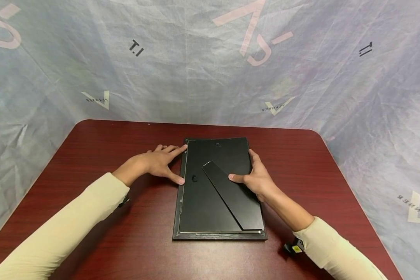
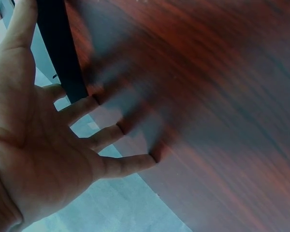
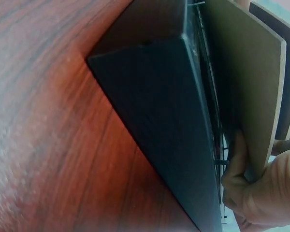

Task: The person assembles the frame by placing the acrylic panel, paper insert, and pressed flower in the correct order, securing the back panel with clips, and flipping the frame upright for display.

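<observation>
Right grip (image 1: 259, 179) pinches the backing (image 1: 204, 206) by its right side, tilting it clear of the frame (image 1: 220, 236) at lower centre, while the loosely spread left grip (image 1: 157, 161) touches the frame's left rim, probably as a brace.

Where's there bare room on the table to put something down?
On the table, right of the right hand up to the table's edge, and between the left sleeve and the picture frame. It's crowded in the middle: the left hand touches the frame, and the right holds its backing panel up.
</observation>
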Demonstrator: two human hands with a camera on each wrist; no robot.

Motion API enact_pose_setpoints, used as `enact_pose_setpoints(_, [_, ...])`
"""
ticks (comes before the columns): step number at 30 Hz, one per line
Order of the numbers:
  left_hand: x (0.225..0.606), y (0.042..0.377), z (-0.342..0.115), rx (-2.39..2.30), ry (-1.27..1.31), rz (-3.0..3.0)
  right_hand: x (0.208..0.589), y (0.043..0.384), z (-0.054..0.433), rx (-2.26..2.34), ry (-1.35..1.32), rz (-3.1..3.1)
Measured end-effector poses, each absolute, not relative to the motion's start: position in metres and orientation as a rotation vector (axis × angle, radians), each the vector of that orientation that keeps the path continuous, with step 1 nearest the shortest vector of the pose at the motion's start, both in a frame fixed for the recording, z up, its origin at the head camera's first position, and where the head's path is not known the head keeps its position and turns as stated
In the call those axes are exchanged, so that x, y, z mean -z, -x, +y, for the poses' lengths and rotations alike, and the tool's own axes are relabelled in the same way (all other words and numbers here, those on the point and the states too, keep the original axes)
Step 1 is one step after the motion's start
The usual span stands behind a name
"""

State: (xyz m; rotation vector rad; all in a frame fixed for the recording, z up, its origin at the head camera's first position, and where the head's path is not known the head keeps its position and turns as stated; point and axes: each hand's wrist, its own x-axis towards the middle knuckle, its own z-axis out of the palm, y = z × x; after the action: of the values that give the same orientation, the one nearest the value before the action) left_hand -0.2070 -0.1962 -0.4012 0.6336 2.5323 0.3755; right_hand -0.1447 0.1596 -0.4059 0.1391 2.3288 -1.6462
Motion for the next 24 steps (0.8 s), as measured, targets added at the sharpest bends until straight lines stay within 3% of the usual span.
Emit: enact_pose_setpoints(24, [0.4005, 0.2121, -0.1942, -0.364, -0.621, 2.524, 0.4096, 0.143, 0.1566, 1.534, -0.15, 2.404])
